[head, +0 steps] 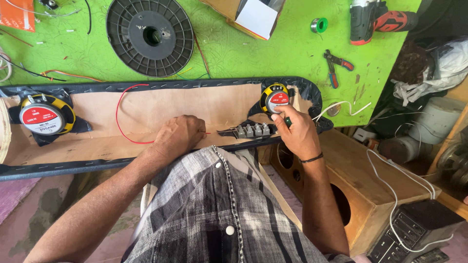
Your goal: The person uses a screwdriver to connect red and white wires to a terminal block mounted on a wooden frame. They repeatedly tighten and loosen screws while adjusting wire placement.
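Pinching red wire (127,117) in closed left fingers (197,130), right fingers (279,116) gripping, seemingly, a green-handled tool (288,122)

A matt, bare plywood panel (161,109) is being shown, edged in dark, slightly glossy vinyl (58,168) fixed with metal staples. At its 9 o'clock end, a speaker magnet (45,117) with a bright metal rim and glossy label is being displayed. A thin red plastic-sheathed wire (119,109) is being pinched by the left hand (179,134). A grey, dull moulded-plastic terminal strip (253,130) is being touched by the right hand (292,131). At 12 o'clock, a matt black plastic spool (150,36) is being seen on embossed green sheeting (273,53).
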